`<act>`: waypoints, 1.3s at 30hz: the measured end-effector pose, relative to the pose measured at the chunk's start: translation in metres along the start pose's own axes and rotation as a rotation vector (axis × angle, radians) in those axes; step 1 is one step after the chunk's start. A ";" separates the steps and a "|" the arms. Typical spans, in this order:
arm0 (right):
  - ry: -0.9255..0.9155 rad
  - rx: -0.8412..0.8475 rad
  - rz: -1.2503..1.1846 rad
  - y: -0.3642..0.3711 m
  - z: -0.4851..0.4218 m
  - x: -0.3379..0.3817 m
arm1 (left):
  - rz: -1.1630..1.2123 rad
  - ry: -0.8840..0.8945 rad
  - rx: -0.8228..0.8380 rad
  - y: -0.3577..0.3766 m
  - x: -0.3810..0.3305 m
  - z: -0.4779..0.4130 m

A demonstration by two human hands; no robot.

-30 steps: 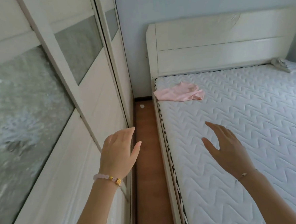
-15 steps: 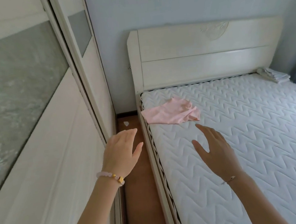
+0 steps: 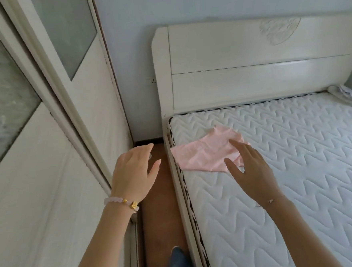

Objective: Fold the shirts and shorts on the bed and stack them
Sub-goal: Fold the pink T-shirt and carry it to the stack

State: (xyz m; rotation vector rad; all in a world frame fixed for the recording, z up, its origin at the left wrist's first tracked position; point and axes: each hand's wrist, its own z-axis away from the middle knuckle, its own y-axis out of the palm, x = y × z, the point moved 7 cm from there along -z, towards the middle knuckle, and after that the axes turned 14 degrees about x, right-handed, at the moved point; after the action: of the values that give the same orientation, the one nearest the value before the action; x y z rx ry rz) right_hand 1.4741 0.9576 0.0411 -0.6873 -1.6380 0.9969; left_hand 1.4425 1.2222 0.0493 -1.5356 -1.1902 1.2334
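A crumpled pink garment [image 3: 201,154] lies near the left edge of the white quilted mattress [image 3: 297,156], close to the headboard. My right hand [image 3: 250,169] hovers over the garment's near right corner with fingers spread, holding nothing; I cannot tell whether the fingertips touch the cloth. My left hand [image 3: 135,173], with a pink bead bracelet on the wrist, is open above the floor gap between wardrobe and bed. A folded white pile [image 3: 347,95] sits at the mattress's far right corner by the headboard.
A tall white wardrobe [image 3: 48,163] with frosted panels stands close on the left. A narrow strip of brown floor [image 3: 158,218] runs between it and the bed frame [image 3: 179,195]. A blue-clad leg [image 3: 180,264] shows in the gap. The cream headboard [image 3: 249,65] backs onto a pale blue wall.
The view has moved closer to the head of the bed. My right hand has reached forward to the pink garment; my left hand has advanced along the floor gap.
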 end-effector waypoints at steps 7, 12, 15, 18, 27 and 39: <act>0.091 0.001 -0.036 0.004 -0.131 -0.034 | -0.079 0.087 0.052 0.025 0.027 -0.150; 0.184 -0.016 -0.016 0.006 -0.196 -0.062 | -0.047 0.166 0.120 0.052 0.032 -0.242; 0.247 -0.050 0.003 0.009 -0.228 -0.078 | -0.043 0.240 0.151 0.074 0.029 -0.296; 0.351 -0.078 0.008 0.014 -0.255 -0.096 | -0.032 0.350 0.199 0.096 0.019 -0.355; 0.754 -0.247 0.002 0.018 -0.303 -0.137 | -0.002 0.796 0.334 0.157 -0.038 -0.515; 1.100 -0.348 -0.006 0.048 -0.297 -0.159 | 0.038 1.161 0.519 0.237 -0.104 -0.555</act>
State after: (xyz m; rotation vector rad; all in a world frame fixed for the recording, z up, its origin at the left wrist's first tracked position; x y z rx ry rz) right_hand 1.8016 0.9294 -0.0467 -1.1835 -0.8094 0.1875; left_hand 2.0213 1.0490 -0.0512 -1.4679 -0.0642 0.4089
